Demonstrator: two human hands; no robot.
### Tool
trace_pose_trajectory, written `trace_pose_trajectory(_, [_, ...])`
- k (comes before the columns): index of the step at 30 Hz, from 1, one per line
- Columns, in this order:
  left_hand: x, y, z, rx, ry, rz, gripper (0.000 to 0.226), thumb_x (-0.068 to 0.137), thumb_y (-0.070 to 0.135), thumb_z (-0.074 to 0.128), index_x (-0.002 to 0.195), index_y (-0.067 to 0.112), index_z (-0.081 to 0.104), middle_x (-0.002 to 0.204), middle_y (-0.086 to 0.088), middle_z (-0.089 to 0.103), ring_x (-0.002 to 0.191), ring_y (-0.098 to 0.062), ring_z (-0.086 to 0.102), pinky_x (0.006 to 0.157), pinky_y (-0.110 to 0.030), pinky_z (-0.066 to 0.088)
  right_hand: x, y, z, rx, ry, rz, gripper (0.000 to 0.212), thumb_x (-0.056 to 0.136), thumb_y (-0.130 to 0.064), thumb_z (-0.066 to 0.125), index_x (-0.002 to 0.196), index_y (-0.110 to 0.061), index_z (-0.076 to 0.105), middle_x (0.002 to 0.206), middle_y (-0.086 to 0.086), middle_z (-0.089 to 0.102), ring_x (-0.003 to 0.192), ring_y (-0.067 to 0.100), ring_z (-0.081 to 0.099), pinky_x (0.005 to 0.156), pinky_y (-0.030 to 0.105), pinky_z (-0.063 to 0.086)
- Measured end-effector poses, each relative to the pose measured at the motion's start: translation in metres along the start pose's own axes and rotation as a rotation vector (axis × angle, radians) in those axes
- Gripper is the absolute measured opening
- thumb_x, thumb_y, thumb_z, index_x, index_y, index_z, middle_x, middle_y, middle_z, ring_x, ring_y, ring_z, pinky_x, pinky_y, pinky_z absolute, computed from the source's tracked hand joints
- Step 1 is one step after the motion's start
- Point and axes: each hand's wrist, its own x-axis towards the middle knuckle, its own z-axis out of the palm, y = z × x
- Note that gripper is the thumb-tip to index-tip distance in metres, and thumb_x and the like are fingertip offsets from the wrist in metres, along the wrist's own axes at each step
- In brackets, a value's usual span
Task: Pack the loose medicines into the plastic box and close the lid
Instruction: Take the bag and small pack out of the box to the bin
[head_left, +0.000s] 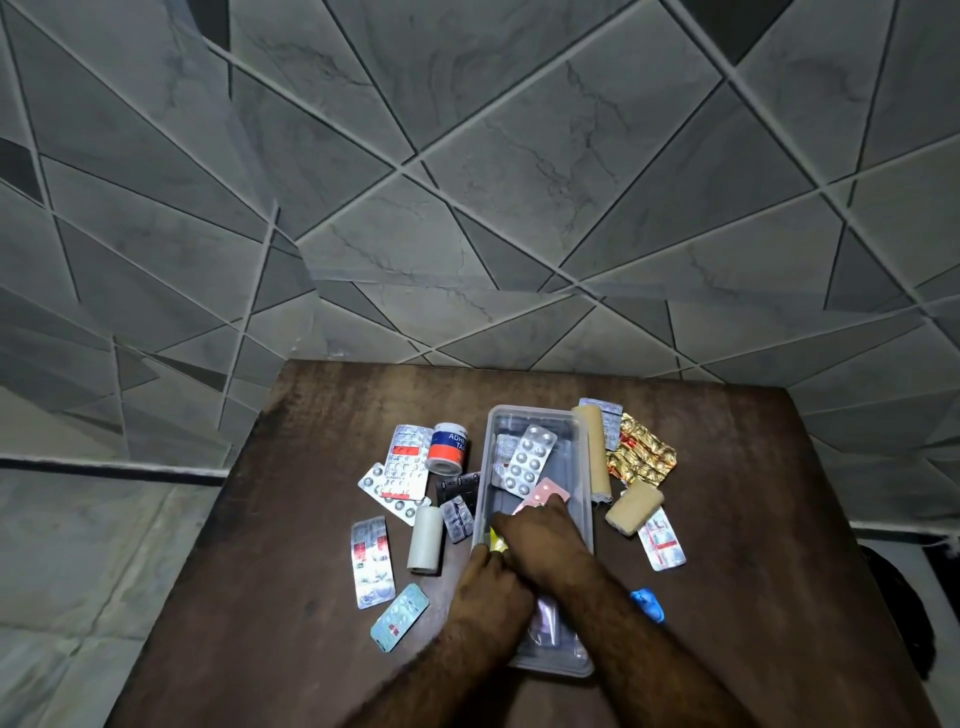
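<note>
A clear plastic box (537, 467) sits open on a dark wooden table (753, 519); its lid is not on it. Inside the box lies a silver pill strip (525, 460) with round pills, tilted; a second strip is under it, and a pink strip (545, 492) lies just below them.

Both hands are over the near end of the box. The right hand (540, 540) reaches down into the box, palm down, and its fingertips touch the pink strip; I cannot tell if it grips anything. The left hand (493, 587) is at the box's left wall; its fingers are curled, and a small yellow thing (494, 541) shows between the two hands; I cannot tell which hand holds it.

Loose medicines lie all around the box. On the left are a roll of tape (449, 448) with a red and blue label, a white roll (426, 539) and several pill strips; on the right are a long tan bandage roll (595, 452) touching the box wall, a short tan roll (634, 508), a gold foil strip (641, 454) and a blue thing (648, 603) by the right arm.
</note>
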Motion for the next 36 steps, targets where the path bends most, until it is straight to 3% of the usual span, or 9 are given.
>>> trace_pose_trajectory(2, [0.000,0.000,0.008,-0.031,0.069,0.031,0.033,0.030,0.039,0.088,0.044,0.017,0.067,0.041,0.005,0.061,0.049,-0.015,0.063,0.065,-0.032,0.056,0.000,-0.002,-0.002,0.039,-0.008,0.013,0.035,0.084,-0.026,0.054,0.118,-0.019,0.054,0.107,0.014,0.069,0.102,0.035,0.063,0.096,0.047,0.032])
trace_pose_trajectory(6, [-0.001,-0.005,0.006,0.015,0.138,0.006,0.030,0.029,0.040,0.085,0.040,0.020,0.066,0.038,0.006,0.058,0.049,-0.011,0.061,0.077,-0.027,0.042,0.001,0.003,-0.008,0.223,-0.025,0.090,0.017,0.082,-0.021,0.055,0.097,-0.019,0.062,0.102,0.010,0.069,0.102,0.032,0.062,0.086,0.038,0.040])
trace_pose_trajectory(12, [0.002,-0.006,0.004,0.023,-0.038,0.034,0.027,0.090,0.017,0.049,0.102,0.005,0.070,0.106,-0.017,0.072,0.109,-0.033,0.055,0.106,-0.047,0.027,0.000,0.013,-0.012,0.440,-0.075,0.155,0.014,0.079,-0.017,0.055,0.082,-0.008,0.066,0.083,0.014,0.058,0.087,0.035,0.063,0.067,0.032,0.043])
trace_pose_trajectory(14, [-0.002,-0.007,0.001,0.047,-0.025,0.026,0.024,0.086,0.017,0.053,0.099,0.006,0.070,0.098,-0.014,0.073,0.098,-0.032,0.061,0.098,-0.045,0.037,0.000,0.015,-0.016,0.478,-0.103,0.167,0.015,0.079,-0.017,0.056,0.084,-0.008,0.066,0.086,0.014,0.064,0.089,0.034,0.063,0.069,0.033,0.046])
trace_pose_trajectory(17, [-0.007,-0.005,0.000,-0.060,0.150,-0.051,0.024,0.060,0.020,0.070,0.084,0.015,0.069,0.075,-0.004,0.068,0.058,-0.021,0.063,0.059,-0.030,0.050,-0.006,0.021,-0.029,0.560,-0.179,0.158,0.021,0.081,-0.014,0.056,0.097,-0.011,0.069,0.102,0.012,0.071,0.095,0.028,0.063,0.075,0.030,0.047])
trace_pose_trajectory(22, [-0.011,-0.003,-0.004,-0.321,0.302,-0.237,0.054,0.053,0.013,0.081,0.094,0.017,0.046,0.093,-0.014,0.071,0.044,-0.023,0.061,0.039,-0.030,0.046,-0.012,0.029,-0.050,0.736,-0.363,0.113,0.023,0.082,-0.003,0.058,0.099,-0.009,0.073,0.103,0.009,0.074,0.075,0.009,0.059,0.066,0.020,0.044])
trace_pose_trajectory(24, [-0.015,-0.005,-0.011,-0.368,0.252,-0.269,0.050,0.066,0.013,0.077,0.106,0.014,0.048,0.085,-0.009,0.069,0.054,-0.026,0.066,0.044,-0.033,0.048,-0.008,0.032,-0.051,0.810,-0.348,0.145,0.024,0.083,-0.003,0.060,0.102,-0.009,0.073,0.103,0.013,0.074,0.075,0.011,0.061,0.067,0.022,0.048])
trace_pose_trajectory(27, [-0.019,-0.005,-0.010,-0.391,0.222,-0.292,0.050,0.090,0.007,0.045,0.138,0.011,0.036,0.114,-0.011,0.063,0.097,-0.033,0.067,0.071,-0.041,0.050,0.004,0.029,-0.042,0.727,-0.169,0.226,0.038,0.082,-0.021,0.066,0.120,-0.019,0.065,0.115,0.009,0.070,0.099,0.021,0.066,0.079,0.027,0.050])
trace_pose_trajectory(36, [-0.036,-0.010,-0.017,-0.661,0.225,-0.421,0.031,0.090,0.015,0.046,0.118,0.018,0.058,0.117,-0.008,0.065,0.108,-0.030,0.063,0.086,-0.039,0.049,0.020,-0.003,-0.004,0.313,-0.069,0.108,0.049,0.071,-0.031,0.067,0.117,-0.024,0.055,0.114,0.009,0.061,0.108,0.030,0.060,0.082,0.037,0.050])
